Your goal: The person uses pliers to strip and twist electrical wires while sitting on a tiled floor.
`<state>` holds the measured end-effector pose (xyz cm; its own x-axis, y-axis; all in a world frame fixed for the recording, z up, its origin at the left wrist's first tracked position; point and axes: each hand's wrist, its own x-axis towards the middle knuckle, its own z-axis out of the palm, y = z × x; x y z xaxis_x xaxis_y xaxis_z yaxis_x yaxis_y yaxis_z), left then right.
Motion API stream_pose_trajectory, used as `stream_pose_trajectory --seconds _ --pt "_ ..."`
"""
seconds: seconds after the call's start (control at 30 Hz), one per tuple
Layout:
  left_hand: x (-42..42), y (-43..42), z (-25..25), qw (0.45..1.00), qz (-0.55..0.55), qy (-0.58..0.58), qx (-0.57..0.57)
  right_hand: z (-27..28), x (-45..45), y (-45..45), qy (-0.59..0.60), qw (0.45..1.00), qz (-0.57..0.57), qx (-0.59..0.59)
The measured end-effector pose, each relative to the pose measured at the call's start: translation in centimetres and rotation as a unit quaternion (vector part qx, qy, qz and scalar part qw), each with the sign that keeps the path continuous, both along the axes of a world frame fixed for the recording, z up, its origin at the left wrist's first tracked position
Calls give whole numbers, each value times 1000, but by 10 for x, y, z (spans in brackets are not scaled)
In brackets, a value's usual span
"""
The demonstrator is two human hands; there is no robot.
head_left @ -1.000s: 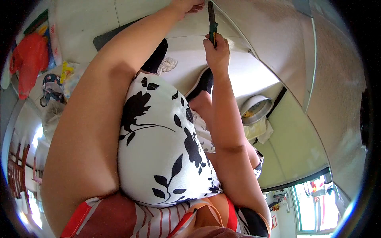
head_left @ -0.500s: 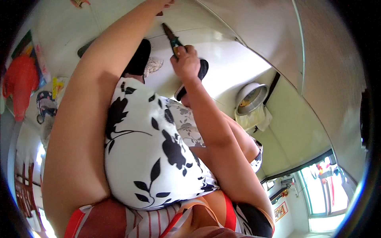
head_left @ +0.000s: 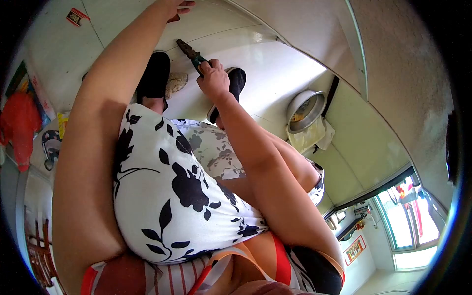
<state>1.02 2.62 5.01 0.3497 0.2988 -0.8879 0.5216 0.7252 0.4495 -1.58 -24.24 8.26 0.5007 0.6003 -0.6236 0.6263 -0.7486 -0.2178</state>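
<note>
My right hand (head_left: 215, 81) clamps the pliers (head_left: 195, 58) at the rear—likely keeping the nose (head_left: 186, 47) free; whether my left hand (head_left: 178, 7) grips anything, I cannot tell.

- Pliers (head_left: 190, 52): in my right hand (head_left: 214, 81)
- Beyond the pliers: my left hand (head_left: 174, 7)
- Left of pliers: my left shoe (head_left: 154, 76)
- Nearer me than pliers: rag (head_left: 176, 83)
- Right of pliers: basin (head_left: 316, 113)

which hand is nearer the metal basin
Right. The right hand, gripping the pliers, is left of the metal basin in the picture; the left hand is farther off, at the top edge.
</note>
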Motion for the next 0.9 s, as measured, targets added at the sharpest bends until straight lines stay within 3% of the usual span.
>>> stream_pose_trajectory --seconds 0.13,0.23,0.53,0.63,0.73,0.83,0.9 --pt "0 6 14 999 -24 36 -6 -2 4 0 9 1000 -6 0" --pt "-3 6 -2 999 -7 -28 28 -2 3 2 16 1000 -6 -9" --pt "-3 7 9 996 -49 29 62 -11 0 4 8 999 23 -46" --pt "-6 5 5 996 -47 9 81 -12 -1 8 -5 996 45 -71" --pt "-14 3 -7 985 -21 -131 115 -13 -4 10 -32 993 87 -68" --pt "-12 6 30 999 -29 -29 29 -16 -5 11 -51 987 130 -78" --pt "-10 8 13 998 -30 -43 43 -19 -4 14 -57 983 149 -91"
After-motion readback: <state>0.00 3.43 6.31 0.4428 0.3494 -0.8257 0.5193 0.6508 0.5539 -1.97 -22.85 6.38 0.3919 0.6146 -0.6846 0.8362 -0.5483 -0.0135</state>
